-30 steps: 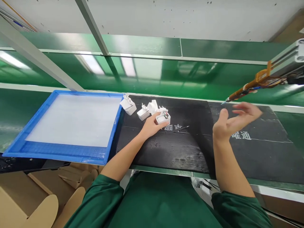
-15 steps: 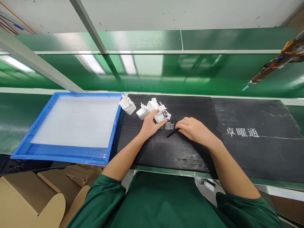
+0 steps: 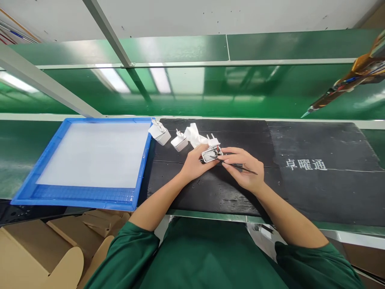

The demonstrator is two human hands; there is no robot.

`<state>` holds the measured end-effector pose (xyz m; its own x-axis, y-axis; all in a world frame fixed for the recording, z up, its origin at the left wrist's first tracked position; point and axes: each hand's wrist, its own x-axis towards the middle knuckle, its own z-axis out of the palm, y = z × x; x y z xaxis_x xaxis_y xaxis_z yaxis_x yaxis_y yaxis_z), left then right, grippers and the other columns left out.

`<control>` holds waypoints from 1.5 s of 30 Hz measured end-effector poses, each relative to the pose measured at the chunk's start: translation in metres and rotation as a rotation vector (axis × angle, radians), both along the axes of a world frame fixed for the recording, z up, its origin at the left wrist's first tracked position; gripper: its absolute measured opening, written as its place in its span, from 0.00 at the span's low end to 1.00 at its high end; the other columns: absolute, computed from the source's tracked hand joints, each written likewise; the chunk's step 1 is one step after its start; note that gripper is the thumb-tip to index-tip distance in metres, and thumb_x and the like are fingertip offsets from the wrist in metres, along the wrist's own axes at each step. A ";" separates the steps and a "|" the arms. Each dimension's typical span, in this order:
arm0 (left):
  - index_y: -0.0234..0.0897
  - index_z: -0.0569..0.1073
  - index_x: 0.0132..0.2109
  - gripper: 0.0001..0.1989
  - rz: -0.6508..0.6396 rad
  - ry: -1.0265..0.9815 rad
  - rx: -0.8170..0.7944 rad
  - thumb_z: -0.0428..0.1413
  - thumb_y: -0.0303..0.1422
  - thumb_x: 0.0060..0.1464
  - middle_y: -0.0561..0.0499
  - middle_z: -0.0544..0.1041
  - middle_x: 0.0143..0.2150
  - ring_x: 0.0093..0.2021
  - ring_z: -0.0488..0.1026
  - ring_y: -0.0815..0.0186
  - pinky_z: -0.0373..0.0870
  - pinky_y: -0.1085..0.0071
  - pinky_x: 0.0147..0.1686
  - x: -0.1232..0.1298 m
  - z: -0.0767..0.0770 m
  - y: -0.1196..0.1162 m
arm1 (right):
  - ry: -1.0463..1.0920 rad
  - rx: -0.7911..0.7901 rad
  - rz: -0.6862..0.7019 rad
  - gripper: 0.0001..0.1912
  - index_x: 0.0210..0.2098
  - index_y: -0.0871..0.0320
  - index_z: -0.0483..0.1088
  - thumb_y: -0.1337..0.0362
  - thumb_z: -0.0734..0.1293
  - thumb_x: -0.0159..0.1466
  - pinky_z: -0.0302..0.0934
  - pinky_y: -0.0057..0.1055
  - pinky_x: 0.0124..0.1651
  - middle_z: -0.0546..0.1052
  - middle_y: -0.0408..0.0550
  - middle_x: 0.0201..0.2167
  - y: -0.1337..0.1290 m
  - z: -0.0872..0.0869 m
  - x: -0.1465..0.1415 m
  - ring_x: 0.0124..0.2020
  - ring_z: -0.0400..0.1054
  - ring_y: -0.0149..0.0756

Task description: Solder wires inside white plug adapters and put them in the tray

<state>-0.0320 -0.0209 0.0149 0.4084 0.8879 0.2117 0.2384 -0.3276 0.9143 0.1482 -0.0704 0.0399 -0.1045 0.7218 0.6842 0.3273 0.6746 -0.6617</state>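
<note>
"Opened white adapter [image 3: 206, 157]: where is it?"

"Over the black mat [image 3: 319, 196], near its far edge, with a bit of red showing inside."

"Take me across from the left, then."

"Blue tray [image 3: 87, 193] first, white inside its rim. At its right edge is a white plug [image 3: 160, 135], prongs up; whether the two touch, I can't tell. Just right of that sits a second white plug [image 3: 179, 143], prongs up as well, and beside it a crumpled white piece [image 3: 195, 136]."

"And the left hand [image 3: 193, 164]?"

"Gripping the adapter by its sides, open face toward us, prongs pointing away."

"The right hand [image 3: 248, 170]?"

"Pinching a thin black tool [image 3: 249, 171], its tip at the adapter's opening. I can't tell if the fingertips touch the adapter."

"Farther right?"

"White lettering [image 3: 306, 165] on the mat, and beyond it a brown-wrapped tool [image 3: 331, 95], slanting down to a pale tip."
</note>
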 end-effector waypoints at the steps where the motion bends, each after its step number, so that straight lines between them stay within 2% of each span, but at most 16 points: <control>1: 0.37 0.72 0.38 0.11 -0.002 -0.007 0.004 0.62 0.38 0.52 0.52 0.74 0.34 0.36 0.72 0.64 0.69 0.70 0.37 0.000 0.001 -0.001 | -0.004 0.013 -0.007 0.10 0.39 0.51 0.74 0.72 0.70 0.61 0.74 0.47 0.48 0.83 0.47 0.37 0.000 0.000 -0.001 0.49 0.76 0.45; 5: 0.36 0.70 0.36 0.11 -0.026 -0.022 0.039 0.61 0.39 0.54 0.51 0.73 0.34 0.34 0.71 0.65 0.68 0.70 0.36 -0.001 0.002 -0.003 | -0.015 0.032 -0.025 0.11 0.39 0.50 0.74 0.73 0.70 0.60 0.74 0.48 0.49 0.83 0.46 0.37 0.001 0.001 -0.003 0.51 0.75 0.46; 15: 0.36 0.72 0.40 0.12 -0.063 -0.039 0.074 0.60 0.39 0.55 0.51 0.74 0.36 0.37 0.72 0.64 0.69 0.70 0.40 -0.002 0.002 -0.003 | 0.000 0.003 0.025 0.13 0.40 0.50 0.74 0.74 0.70 0.60 0.72 0.50 0.51 0.83 0.46 0.38 0.001 -0.002 -0.003 0.54 0.73 0.46; 21: 0.35 0.71 0.39 0.10 -0.063 -0.043 0.104 0.61 0.36 0.54 0.51 0.74 0.36 0.35 0.72 0.65 0.68 0.71 0.36 -0.001 0.002 -0.003 | 0.003 0.017 0.027 0.14 0.40 0.52 0.74 0.76 0.70 0.59 0.71 0.48 0.53 0.83 0.48 0.38 0.001 -0.002 -0.004 0.55 0.72 0.45; 28: 0.35 0.70 0.38 0.10 -0.044 -0.027 0.110 0.61 0.37 0.55 0.52 0.73 0.33 0.33 0.70 0.67 0.68 0.72 0.33 -0.001 0.002 -0.003 | 0.016 0.000 0.008 0.13 0.41 0.51 0.74 0.74 0.69 0.61 0.72 0.46 0.52 0.82 0.47 0.39 0.002 -0.005 -0.004 0.55 0.72 0.44; 31: 0.36 0.70 0.37 0.11 -0.016 -0.015 0.109 0.61 0.37 0.55 0.52 0.74 0.33 0.34 0.72 0.66 0.69 0.71 0.36 0.000 0.004 -0.003 | 0.040 -0.037 -0.006 0.12 0.41 0.51 0.74 0.74 0.69 0.61 0.71 0.47 0.53 0.82 0.47 0.39 0.002 -0.005 -0.003 0.54 0.72 0.44; 35: 0.36 0.72 0.44 0.12 -0.010 0.006 0.154 0.61 0.37 0.55 0.49 0.76 0.39 0.41 0.74 0.62 0.70 0.68 0.42 0.000 0.005 -0.002 | 0.097 -0.117 -0.011 0.11 0.39 0.52 0.74 0.73 0.70 0.60 0.70 0.47 0.54 0.82 0.47 0.39 0.002 -0.003 -0.002 0.53 0.73 0.44; 39: 0.36 0.72 0.45 0.12 0.008 0.019 0.172 0.60 0.35 0.55 0.47 0.76 0.42 0.42 0.74 0.62 0.69 0.68 0.44 -0.002 0.004 0.000 | 0.152 -0.183 0.018 0.09 0.39 0.52 0.74 0.72 0.70 0.60 0.69 0.46 0.54 0.81 0.48 0.39 0.002 -0.005 -0.001 0.53 0.73 0.44; 42: 0.35 0.71 0.44 0.13 0.041 0.076 0.095 0.61 0.34 0.53 0.49 0.76 0.39 0.40 0.74 0.63 0.69 0.69 0.42 -0.003 0.002 0.002 | 0.197 -0.240 0.015 0.06 0.37 0.53 0.72 0.69 0.70 0.61 0.69 0.43 0.52 0.81 0.47 0.37 0.004 -0.009 0.003 0.47 0.75 0.42; 45: 0.36 0.69 0.38 0.12 0.070 0.180 -0.054 0.62 0.38 0.52 0.53 0.75 0.33 0.35 0.72 0.65 0.67 0.71 0.36 -0.006 0.001 0.007 | 0.218 -0.417 -0.079 0.04 0.36 0.55 0.70 0.63 0.69 0.61 0.69 0.38 0.43 0.79 0.45 0.32 0.011 -0.013 0.011 0.36 0.75 0.38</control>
